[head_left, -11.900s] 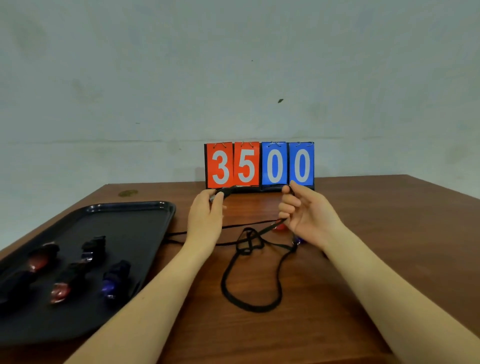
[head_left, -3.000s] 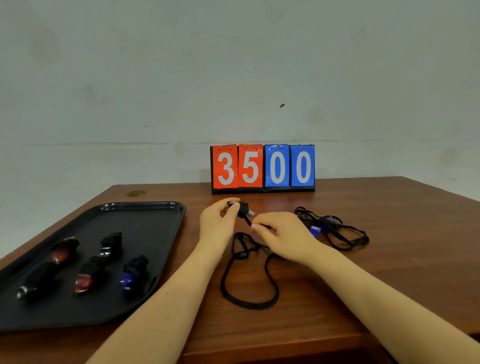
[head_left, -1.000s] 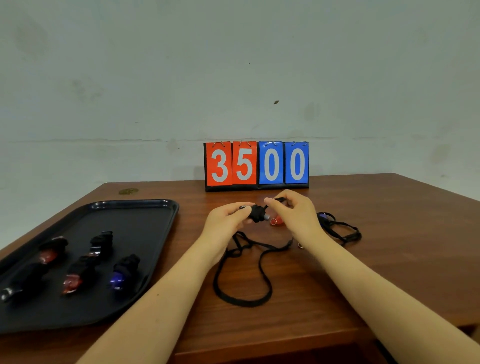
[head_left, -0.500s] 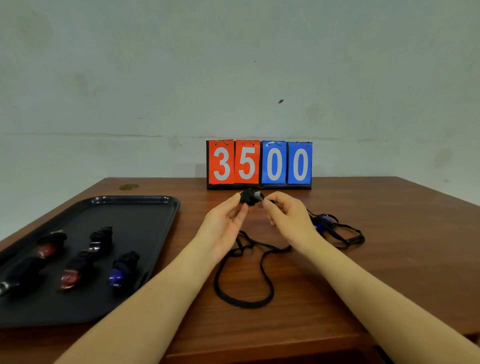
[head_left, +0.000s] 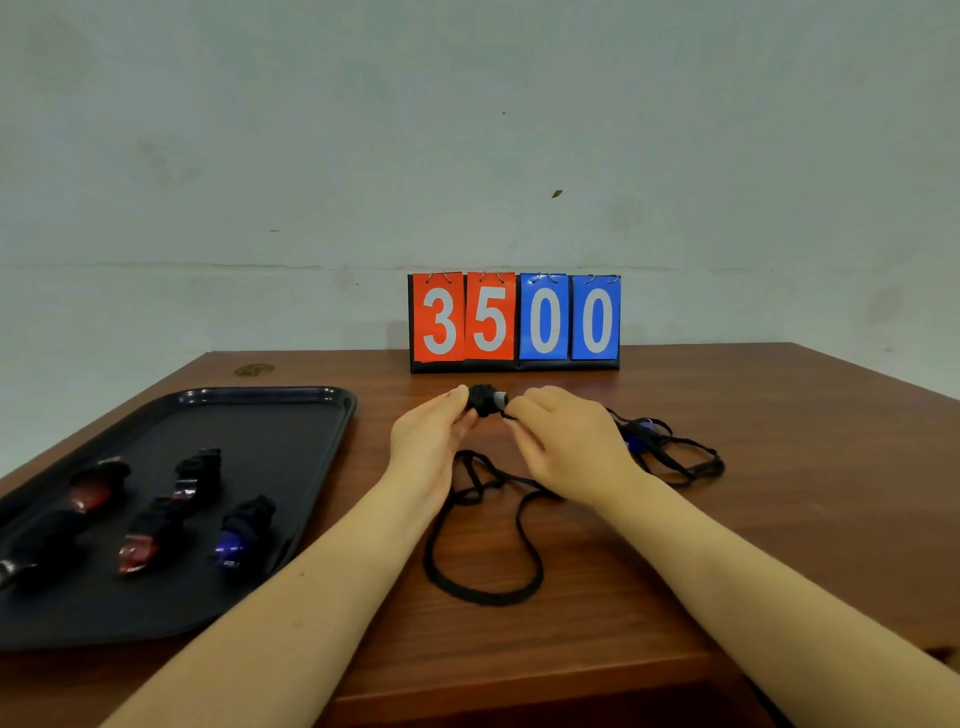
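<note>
My left hand (head_left: 428, 441) pinches a small whistle wrapped in black cord (head_left: 485, 400), held above the wooden table (head_left: 779, 519). My right hand (head_left: 563, 441) pinches the cord just beside the bundle. The rest of that black lanyard (head_left: 483, 561) hangs down and lies in a loose loop on the table between my forearms. The whistle's colour is hidden by the wrapping.
A black tray (head_left: 291, 415) at the left holds several cord-wrapped whistles, red (head_left: 137, 540) and blue (head_left: 239, 530) among them. A blue whistle with a loose black lanyard (head_left: 670, 452) lies right of my right hand. A flip scoreboard (head_left: 514, 322) reading 3500 stands by the wall.
Over the last seconds the cord has been wound around the whistle into a thicker bundle. The loose loop on the table has shrunk a little. Both hands stay near the same spot.
</note>
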